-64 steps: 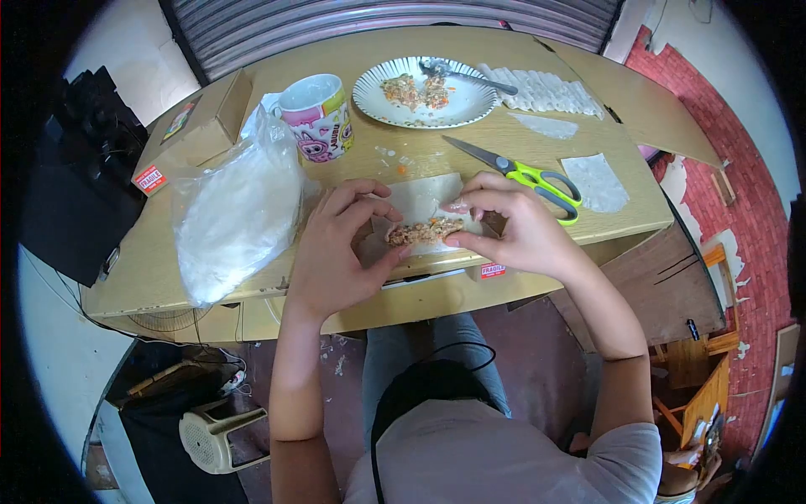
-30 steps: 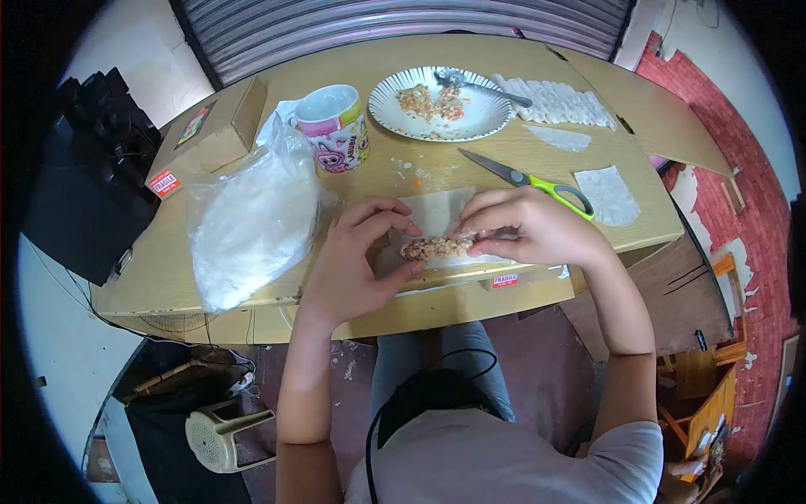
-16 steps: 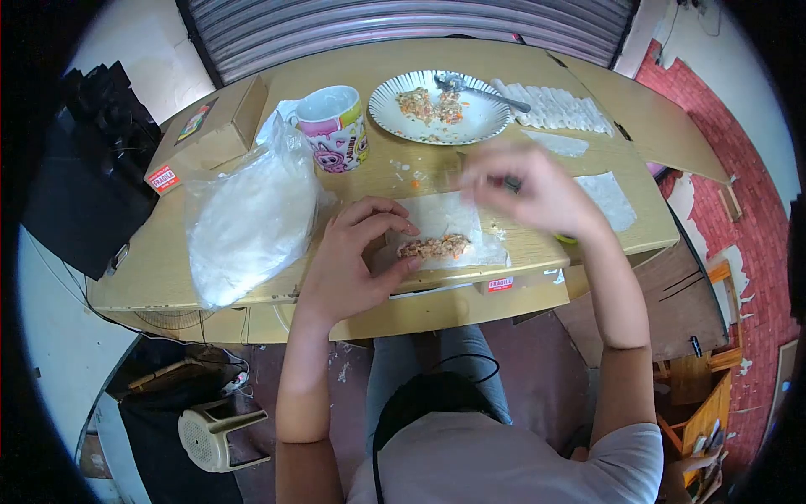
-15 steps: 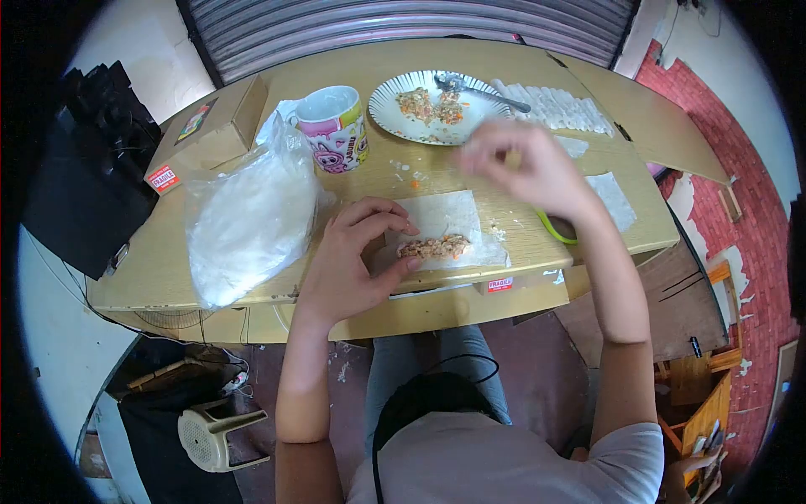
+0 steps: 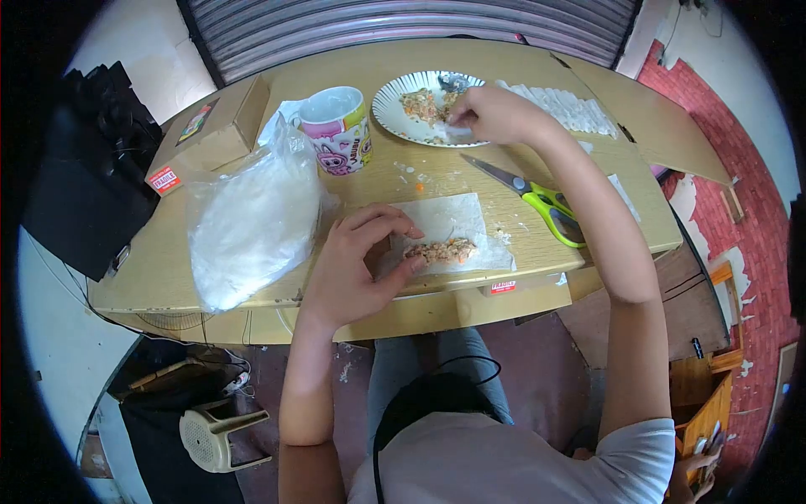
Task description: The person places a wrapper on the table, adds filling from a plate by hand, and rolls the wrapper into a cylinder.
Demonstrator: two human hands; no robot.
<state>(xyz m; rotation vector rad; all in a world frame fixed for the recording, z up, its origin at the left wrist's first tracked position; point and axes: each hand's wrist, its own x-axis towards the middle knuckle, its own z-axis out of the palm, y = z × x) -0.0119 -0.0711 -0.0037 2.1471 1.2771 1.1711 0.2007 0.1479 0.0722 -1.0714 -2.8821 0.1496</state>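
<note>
Your left hand (image 5: 357, 265) lay on the near edge of the table (image 5: 378, 181), fingers curved and loosely spread. The forefinger and thumb tips pressed down on the left end of the wrapper (image 5: 445, 217) rather than pinching it. The wrapper lay flat in front of you, a pale square sheet. A short line of filling (image 5: 442, 251) ran across its near part, just beside your thumb tip.

Your right hand (image 5: 491, 113) was stretched out to the far side, over the near rim of the plate (image 5: 388, 99). Its fingertips were bunched together and pointed down at the loose filling there. I could not tell whether they had anything between them. A spoon (image 5: 455, 81) lay on the plate just beyond your knuckles.

The scissors (image 5: 531, 193) with green handles lay open on the table under your right forearm, between the plate and the wrapper, with the blades pointing toward the plate. The mug (image 5: 336, 130) stood upright, just left of the plate. A clear plastic bag (image 5: 252, 223) lay to the left of your left hand, close to the mug. A cardboard box (image 5: 206, 134) sat at the far left corner. A row of rolled wrappers (image 5: 575, 107) lay along the far right, beyond your right wrist.
</note>
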